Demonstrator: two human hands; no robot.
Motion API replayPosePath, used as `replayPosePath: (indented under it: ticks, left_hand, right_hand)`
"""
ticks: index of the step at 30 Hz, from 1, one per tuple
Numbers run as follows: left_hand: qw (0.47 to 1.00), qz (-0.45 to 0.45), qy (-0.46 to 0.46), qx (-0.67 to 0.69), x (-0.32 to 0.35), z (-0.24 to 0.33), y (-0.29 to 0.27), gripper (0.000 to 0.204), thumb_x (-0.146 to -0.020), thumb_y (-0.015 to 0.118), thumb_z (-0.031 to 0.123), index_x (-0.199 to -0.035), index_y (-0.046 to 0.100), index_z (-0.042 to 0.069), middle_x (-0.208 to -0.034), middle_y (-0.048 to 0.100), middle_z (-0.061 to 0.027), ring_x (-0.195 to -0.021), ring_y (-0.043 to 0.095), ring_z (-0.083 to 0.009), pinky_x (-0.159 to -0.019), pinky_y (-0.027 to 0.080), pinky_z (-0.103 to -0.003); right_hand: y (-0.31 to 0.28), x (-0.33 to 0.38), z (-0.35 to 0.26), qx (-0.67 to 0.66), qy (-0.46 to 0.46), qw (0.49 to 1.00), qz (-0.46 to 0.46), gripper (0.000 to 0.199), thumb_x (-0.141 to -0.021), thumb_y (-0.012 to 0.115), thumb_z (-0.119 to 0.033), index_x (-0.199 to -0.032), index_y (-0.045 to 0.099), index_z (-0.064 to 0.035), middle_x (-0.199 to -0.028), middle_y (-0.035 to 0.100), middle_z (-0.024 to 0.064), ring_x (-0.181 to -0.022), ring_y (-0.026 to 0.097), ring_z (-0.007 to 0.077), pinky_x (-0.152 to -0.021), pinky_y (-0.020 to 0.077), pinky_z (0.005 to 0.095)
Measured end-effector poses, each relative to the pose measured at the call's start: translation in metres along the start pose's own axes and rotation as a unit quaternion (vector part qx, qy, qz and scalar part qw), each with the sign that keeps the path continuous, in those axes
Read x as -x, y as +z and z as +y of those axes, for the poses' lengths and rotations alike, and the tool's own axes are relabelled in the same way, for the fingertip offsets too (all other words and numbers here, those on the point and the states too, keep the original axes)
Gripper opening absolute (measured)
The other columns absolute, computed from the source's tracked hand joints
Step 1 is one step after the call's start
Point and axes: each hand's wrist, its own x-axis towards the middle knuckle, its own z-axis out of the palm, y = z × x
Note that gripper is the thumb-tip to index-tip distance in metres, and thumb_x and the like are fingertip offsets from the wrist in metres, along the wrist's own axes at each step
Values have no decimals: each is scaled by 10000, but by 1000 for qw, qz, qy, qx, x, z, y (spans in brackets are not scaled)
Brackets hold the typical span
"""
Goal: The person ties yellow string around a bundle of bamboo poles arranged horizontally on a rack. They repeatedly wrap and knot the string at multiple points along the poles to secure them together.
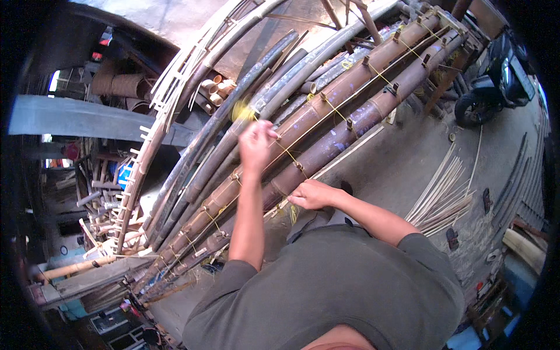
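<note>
Working across the near bamboo pole (367,115)

It slanted between my hands, its long axis parallel to the far bamboo pole (315,111). My right hand (313,194), the closer, was curled on its near side; my left hand (256,142), blurred and partly curled, was raised beyond it, just beside a yellow bundle (242,111). I couldn't tell whether either gripped anything. Upright pegs (349,123) and yellow cord (289,153) obstructed its top. Pale strips (440,201) lay this side of it; a motorcycle (496,87) stood near its right end.
</note>
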Motion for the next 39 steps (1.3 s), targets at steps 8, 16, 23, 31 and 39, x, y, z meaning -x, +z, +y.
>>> replayPosePath:
  ticks: [8, 16, 23, 31, 39]
  left_hand:
    - [940, -19, -13, -340, -81, -125, -23, 383, -906, 532, 331, -978, 641, -30, -839, 661, -255, -861, 652, -412, -790, 499, -470]
    - [928, 3, 11, -373, 33, -48, -138, 374, -941, 507, 310, -1103, 645, 4, -964, 692, -190, -898, 669, -321, -801, 493, -400]
    - [913, -106, -24, -394, 143, -91, -155, 309, -870, 623, 257, -1086, 561, 45, -983, 661, -230, -937, 618, -435, -792, 484, -504]
    - [944, -85, -50, -315, 133, -91, -161, 318, -955, 471, 356, -1056, 672, 132, -960, 657, -233, -946, 610, -436, -813, 461, -523]
    - [945, -55, -56, -319, 136, -99, -166, 302, -946, 508, 347, -1048, 653, 102, -915, 685, -148, -880, 653, -371, -745, 499, -447]
  right_hand:
    - [29, -5, -12, 208, -24, 978, 21, 274, -745, 611, -307, -783, 659, -40, -777, 648, 200, -767, 641, 366, -737, 498, 481]
    - [168, -17, -51, -354, 10, 935, -7, 333, -928, 553, -285, -1159, 583, -48, -954, 655, 86, -887, 631, 196, -792, 506, 347]
    - [156, -112, -151, -600, 29, 633, 488, 191, -962, 443, -183, -861, 558, -69, -811, 583, 29, -753, 547, 122, -699, 450, 291]
    - [61, -204, -95, 281, 96, 947, 126, 565, -957, 410, -540, -1006, 722, -73, -855, 672, 161, -858, 634, 303, -813, 473, 443]
    - [119, -62, -121, 50, -91, 991, -79, 372, -927, 495, -318, -749, 623, -17, -708, 635, 179, -660, 619, 311, -658, 489, 432]
